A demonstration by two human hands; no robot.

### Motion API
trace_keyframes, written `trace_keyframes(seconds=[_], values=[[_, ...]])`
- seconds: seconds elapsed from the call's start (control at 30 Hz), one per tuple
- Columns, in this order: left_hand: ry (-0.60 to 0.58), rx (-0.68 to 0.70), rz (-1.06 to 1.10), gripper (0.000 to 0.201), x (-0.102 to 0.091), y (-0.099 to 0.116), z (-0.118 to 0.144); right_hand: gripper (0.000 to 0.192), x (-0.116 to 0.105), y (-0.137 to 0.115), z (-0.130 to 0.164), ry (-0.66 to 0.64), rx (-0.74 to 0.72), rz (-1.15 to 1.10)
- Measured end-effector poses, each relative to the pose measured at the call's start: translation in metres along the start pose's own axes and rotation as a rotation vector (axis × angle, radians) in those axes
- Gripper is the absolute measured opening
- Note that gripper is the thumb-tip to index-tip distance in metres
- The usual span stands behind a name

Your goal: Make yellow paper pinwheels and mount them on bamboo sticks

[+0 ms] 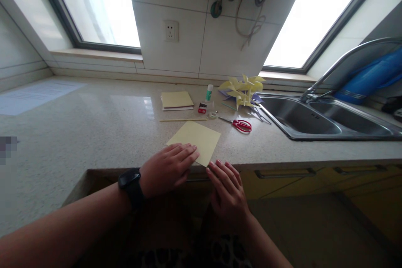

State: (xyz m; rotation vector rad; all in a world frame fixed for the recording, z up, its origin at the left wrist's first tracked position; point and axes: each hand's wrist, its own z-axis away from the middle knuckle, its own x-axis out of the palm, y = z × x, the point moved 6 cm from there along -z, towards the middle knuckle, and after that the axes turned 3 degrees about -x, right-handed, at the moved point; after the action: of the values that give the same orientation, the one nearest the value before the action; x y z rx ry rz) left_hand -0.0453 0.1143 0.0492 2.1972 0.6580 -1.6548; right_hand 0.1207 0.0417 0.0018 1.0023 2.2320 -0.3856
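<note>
A square sheet of pale yellow paper (197,136) lies turned corner-wise at the counter's front edge. My left hand (169,163), with a dark watch (131,182) on the wrist, rests flat across its near left part, fingers stretched out. At the near corner of the sheet is my right hand (226,188); its fingers are extended over the counter edge, and its thumb is mostly hidden. Just beyond the sheet lies a thin pale stick (184,119). Red-handled scissors (241,125) lie to the right of it, beside a small roll of tape (213,115).
A stack of yellow paper (177,99), a glue stick (209,92) and a small red-and-black box (202,108) stand farther back. Several paper pinwheels (243,90) lie beside the steel sink (290,130). Printed sheets (37,94) lie far left. Drawer handles (285,173) project below the counter.
</note>
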Motion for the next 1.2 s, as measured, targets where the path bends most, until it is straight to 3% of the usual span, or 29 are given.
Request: trace_keyframes(seconds=[1.2], values=[[-0.004, 0.0, 0.01, 0.059, 0.0002, 0.0004, -0.0006, 0.067, 0.003, 0.0014, 0.0006, 0.025, 0.04, 0.028]])
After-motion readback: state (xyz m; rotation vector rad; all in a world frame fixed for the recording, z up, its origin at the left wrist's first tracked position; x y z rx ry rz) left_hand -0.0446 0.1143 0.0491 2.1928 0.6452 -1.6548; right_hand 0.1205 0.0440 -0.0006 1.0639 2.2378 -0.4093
